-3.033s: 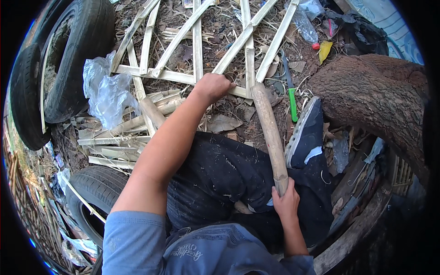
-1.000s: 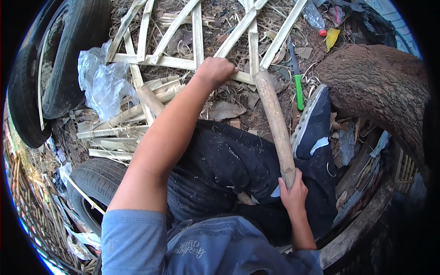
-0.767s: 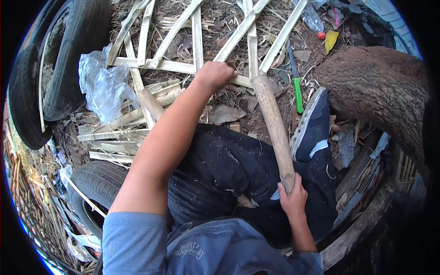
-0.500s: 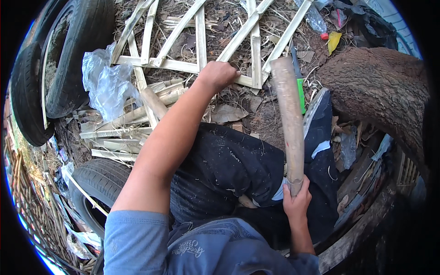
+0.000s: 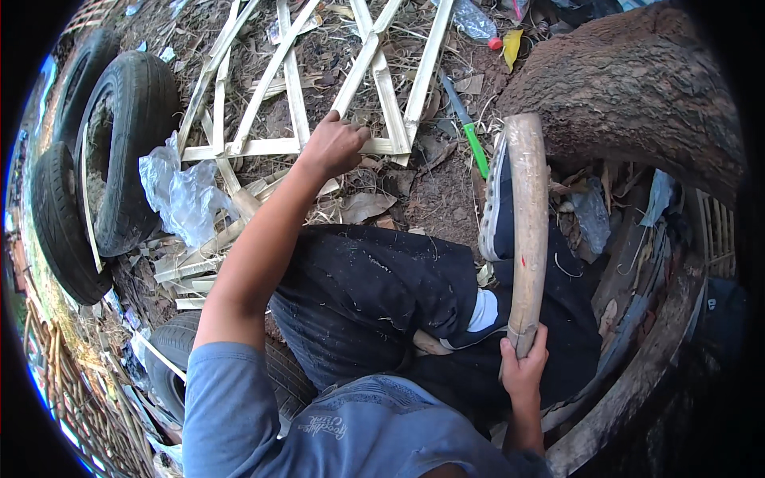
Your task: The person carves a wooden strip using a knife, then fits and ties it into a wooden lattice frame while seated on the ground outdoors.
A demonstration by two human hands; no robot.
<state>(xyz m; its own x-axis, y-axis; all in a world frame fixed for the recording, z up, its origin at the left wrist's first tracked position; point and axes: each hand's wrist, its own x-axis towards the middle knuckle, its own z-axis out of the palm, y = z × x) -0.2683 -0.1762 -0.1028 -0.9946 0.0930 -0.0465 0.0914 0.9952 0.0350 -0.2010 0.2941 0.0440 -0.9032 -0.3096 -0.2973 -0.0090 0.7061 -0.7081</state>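
My left hand [image 5: 335, 148] is closed on a lattice of pale split-bamboo strips [image 5: 263, 148] lying on the ground ahead of me. Its fingers grip near a joint where a slanting strip meets the crosswise bottom strip. In my right hand [image 5: 523, 368] is a thick wooden club [image 5: 528, 231], held by its narrow lower end. The club stands away from the lattice, passing in front of my shoe [image 5: 498, 207]. Between lattice and shoe lies a knife [image 5: 474, 147] with a green handle.
A thick tree trunk [image 5: 621, 95] runs along the right. Old tyres [image 5: 147, 151] stand at the left, and another tyre [image 5: 179, 342] lies nearer me. A clear plastic bag [image 5: 183, 195] and split bamboo pieces [image 5: 191, 271] are beside my left arm. A plastic bottle [image 5: 474, 22] lies far off.
The club has swung rightward, away from the lattice, and now covers part of my shoe. My left hand keeps its hold on the lattice. The whole view has shifted.
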